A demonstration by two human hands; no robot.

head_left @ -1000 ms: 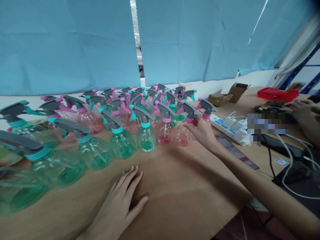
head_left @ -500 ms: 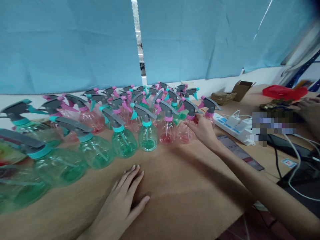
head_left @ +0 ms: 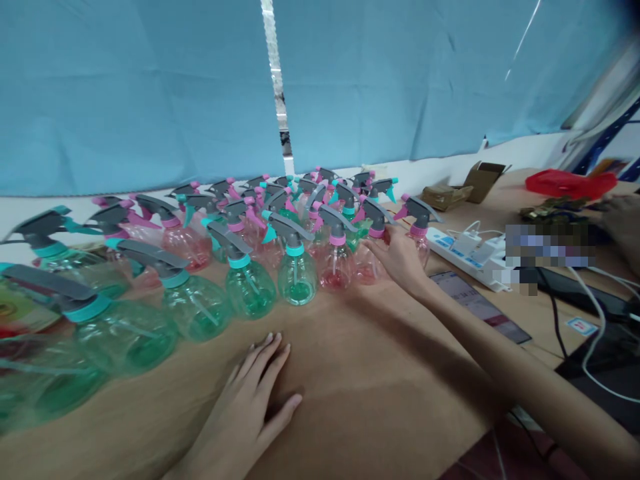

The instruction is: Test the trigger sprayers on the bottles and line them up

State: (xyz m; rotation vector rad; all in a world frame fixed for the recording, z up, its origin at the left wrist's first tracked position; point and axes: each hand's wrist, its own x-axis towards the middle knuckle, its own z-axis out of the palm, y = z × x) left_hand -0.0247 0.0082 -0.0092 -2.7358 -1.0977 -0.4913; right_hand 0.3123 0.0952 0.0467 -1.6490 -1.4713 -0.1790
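Several small spray bottles stand on a brown table (head_left: 380, 387), green ones (head_left: 250, 287) with teal collars and pink ones (head_left: 336, 265) with pink collars, all with grey triggers. My left hand (head_left: 250, 400) lies flat on the tabletop near the front edge, fingers stretched out, holding nothing. My right hand (head_left: 400, 257) reaches to the right end of the front row and is wrapped against a pink spray bottle (head_left: 373, 257); its fingertips are hidden behind the bottle.
A white power strip (head_left: 467, 257) with plugs and cables lies right of the bottles, a phone (head_left: 475, 303) in front of it. Cardboard boxes (head_left: 480, 180) and a red bag (head_left: 570, 183) sit farther right. Another person's hand (head_left: 625, 223) shows at the right edge. A blue curtain hangs behind.
My right hand has moved forward from the table beside the row to the pink bottle at its right end. My left hand has stayed flat.
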